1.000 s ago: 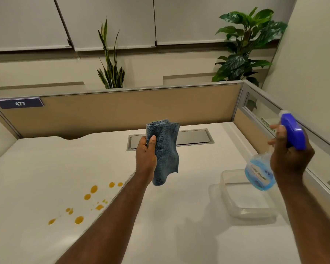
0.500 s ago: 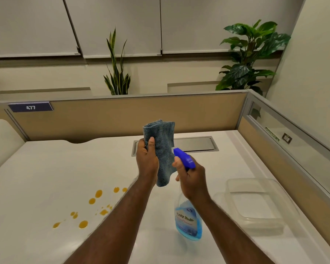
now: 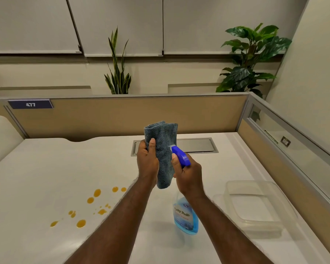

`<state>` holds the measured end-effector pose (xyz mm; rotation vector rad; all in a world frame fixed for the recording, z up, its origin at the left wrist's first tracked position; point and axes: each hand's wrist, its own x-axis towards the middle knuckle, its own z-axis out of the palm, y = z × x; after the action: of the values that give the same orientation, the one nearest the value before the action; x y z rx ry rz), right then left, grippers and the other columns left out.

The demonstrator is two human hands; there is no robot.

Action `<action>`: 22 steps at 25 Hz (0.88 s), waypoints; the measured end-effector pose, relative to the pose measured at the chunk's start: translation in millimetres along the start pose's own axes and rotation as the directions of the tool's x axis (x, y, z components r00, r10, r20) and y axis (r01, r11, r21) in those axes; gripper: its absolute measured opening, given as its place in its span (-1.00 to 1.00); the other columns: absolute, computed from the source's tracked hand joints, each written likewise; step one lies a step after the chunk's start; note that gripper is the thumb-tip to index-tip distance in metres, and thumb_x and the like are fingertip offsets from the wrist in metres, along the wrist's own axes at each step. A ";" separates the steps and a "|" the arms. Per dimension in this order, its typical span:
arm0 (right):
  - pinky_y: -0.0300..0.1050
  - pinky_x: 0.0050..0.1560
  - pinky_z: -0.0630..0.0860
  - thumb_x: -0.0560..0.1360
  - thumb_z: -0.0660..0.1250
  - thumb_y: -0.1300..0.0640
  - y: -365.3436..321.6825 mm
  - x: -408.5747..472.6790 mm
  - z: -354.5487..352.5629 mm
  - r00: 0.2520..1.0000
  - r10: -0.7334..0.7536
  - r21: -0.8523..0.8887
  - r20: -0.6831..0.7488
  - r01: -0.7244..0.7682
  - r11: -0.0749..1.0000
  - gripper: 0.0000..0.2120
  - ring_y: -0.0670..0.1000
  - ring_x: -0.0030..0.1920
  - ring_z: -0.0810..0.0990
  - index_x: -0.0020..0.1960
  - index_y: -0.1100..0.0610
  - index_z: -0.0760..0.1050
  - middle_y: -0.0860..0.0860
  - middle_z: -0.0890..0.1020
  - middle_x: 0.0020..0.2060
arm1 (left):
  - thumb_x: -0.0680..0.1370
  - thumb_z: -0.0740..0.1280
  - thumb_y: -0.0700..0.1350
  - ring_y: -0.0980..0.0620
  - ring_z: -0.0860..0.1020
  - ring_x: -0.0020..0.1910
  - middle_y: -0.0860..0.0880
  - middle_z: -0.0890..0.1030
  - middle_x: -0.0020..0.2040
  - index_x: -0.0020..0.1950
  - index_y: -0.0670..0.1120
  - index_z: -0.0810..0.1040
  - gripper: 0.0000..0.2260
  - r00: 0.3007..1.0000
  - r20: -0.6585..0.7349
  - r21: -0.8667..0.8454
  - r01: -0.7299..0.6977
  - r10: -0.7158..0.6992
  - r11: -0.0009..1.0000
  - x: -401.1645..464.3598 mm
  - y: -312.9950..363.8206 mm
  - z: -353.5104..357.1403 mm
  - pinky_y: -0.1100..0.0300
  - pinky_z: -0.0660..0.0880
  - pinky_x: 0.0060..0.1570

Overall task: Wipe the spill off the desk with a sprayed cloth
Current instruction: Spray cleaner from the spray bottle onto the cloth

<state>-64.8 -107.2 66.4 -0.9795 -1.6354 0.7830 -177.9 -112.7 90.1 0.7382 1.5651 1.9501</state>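
Note:
My left hand (image 3: pixel 147 161) holds a folded blue-grey cloth (image 3: pixel 163 149) upright above the white desk (image 3: pixel 46 168). Just to its right, my right hand (image 3: pixel 189 174) grips a spray bottle (image 3: pixel 185 214) of blue liquid, and its blue trigger head (image 3: pixel 180 155) points at the cloth from very close. Orange drops of the spill (image 3: pixel 90 206) lie scattered on the desk at the lower left, apart from both hands.
A clear plastic container (image 3: pixel 255 223) sits on the desk at the right. A metal cable hatch (image 3: pixel 196 145) lies behind the hands. Partition walls (image 3: pixel 103 117) close the desk at the back and right, with plants beyond.
My right hand has swung the spray bottle in from the far right to just beside the cloth. The left hand has kept the cloth raised in about the same place.

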 end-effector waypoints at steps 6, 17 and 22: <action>0.00 -0.33 0.63 0.53 0.32 0.10 1.3 -1.7 -5.0 0.999 -0.033 -0.017 -0.028 0.032 0.999 -0.96 0.05 -0.37 0.55 -0.07 0.04 0.46 0.02 0.54 -0.37 | 0.63 0.16 0.05 -0.02 0.61 -0.02 -0.07 0.62 0.01 0.07 -0.03 0.47 -0.80 1.000 0.005 0.015 0.003 -0.003 1.000 -2.2 -0.7 1.5 0.12 0.58 -0.12; 0.00 -0.32 0.63 0.53 0.33 0.10 14.0 -13.0 -5.0 0.998 -0.020 -0.027 -0.058 0.019 0.999 -0.95 0.08 -0.36 0.57 -0.05 0.04 0.46 0.03 0.56 -0.34 | 0.62 0.16 0.06 -0.05 0.60 0.02 -0.07 0.61 0.03 0.08 -0.03 0.46 -0.80 1.000 -0.003 -0.011 0.015 -0.015 1.000 -3.0 -2.8 0.1 0.03 0.60 -0.03; -0.02 -0.31 0.63 0.52 0.33 0.09 16.9 -16.4 -3.9 0.997 -0.027 -0.010 -0.073 0.026 1.000 -0.93 0.08 -0.33 0.58 -0.02 0.02 0.45 0.02 0.57 -0.29 | 0.62 0.16 0.05 -0.03 0.60 0.00 -0.06 0.61 0.01 0.03 0.00 0.47 -0.83 1.000 0.004 -0.042 0.027 -0.026 0.999 -3.8 -1.7 -2.6 0.06 0.60 -0.06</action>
<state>-55.1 -114.0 45.7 -0.9797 -1.5870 0.7149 -177.0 -116.8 87.6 0.6998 1.5201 1.9553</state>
